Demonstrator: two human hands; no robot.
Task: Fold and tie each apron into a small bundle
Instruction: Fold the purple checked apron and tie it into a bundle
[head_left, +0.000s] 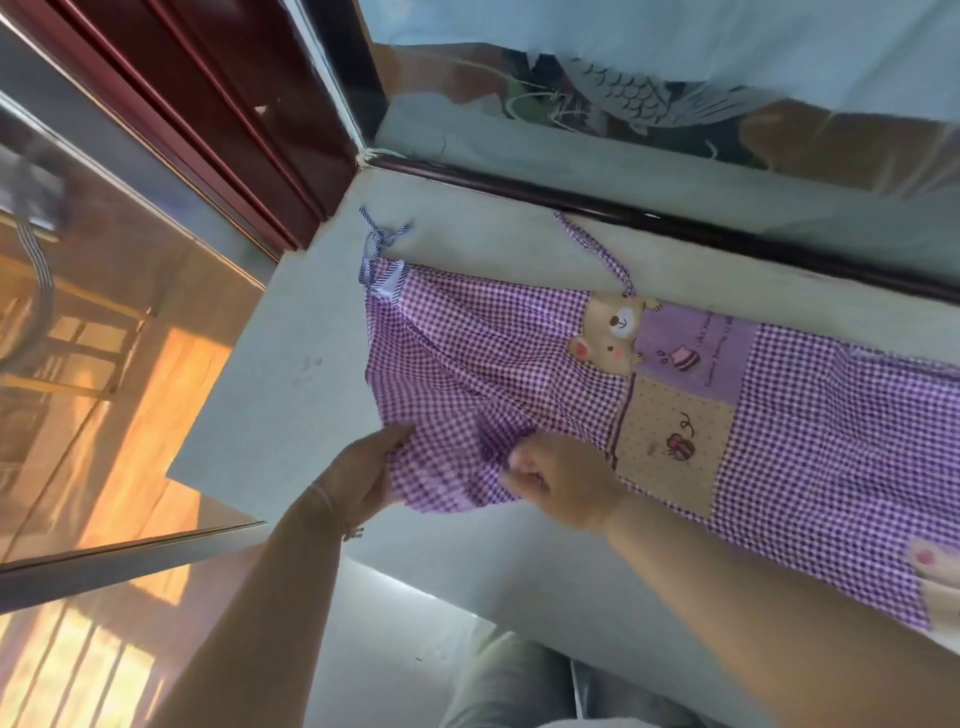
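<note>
Apron (493, 353) lies spread flat on the pale table (291, 364), not yet folded. Its long axis runs from the upper left, where the striped ties (376, 244) are knotted in a bow, to the lower right edge of view. The far long edge sits just beside the dark window frame (675, 218).

Both hands work the near long edge at the left end. Left hand (363, 473): fingers fairly straight, grip pinching the edge of the cloth, thumb side partly hidden. Right hand (556, 478): grip closed, fingers curled round a bunch of fabric just left of the pocket patch (675, 436). The hands are near each other, with a slack hump of cloth between them.

Key relation: most of the apron lies away from both hands, up and to the right. A fold across the short axis means lifting this near edge and carrying it toward the window side. The left hand is nearer the tie end; the right is nearer the middle.

Material: thin purple gingham woven cloth, limp, creasing into soft ridges fanning from the gathered corner. Patchwork panel with a bear appliqué (613, 332), a lilac printed block and a tan dotted block, likely stiffer than the rest. A narrow gingham strap (597, 249) loops toward the frame. The ties look like thin ribbon.

Risk, my read: the loose strap may snag or get trapped in the fold.
</note>
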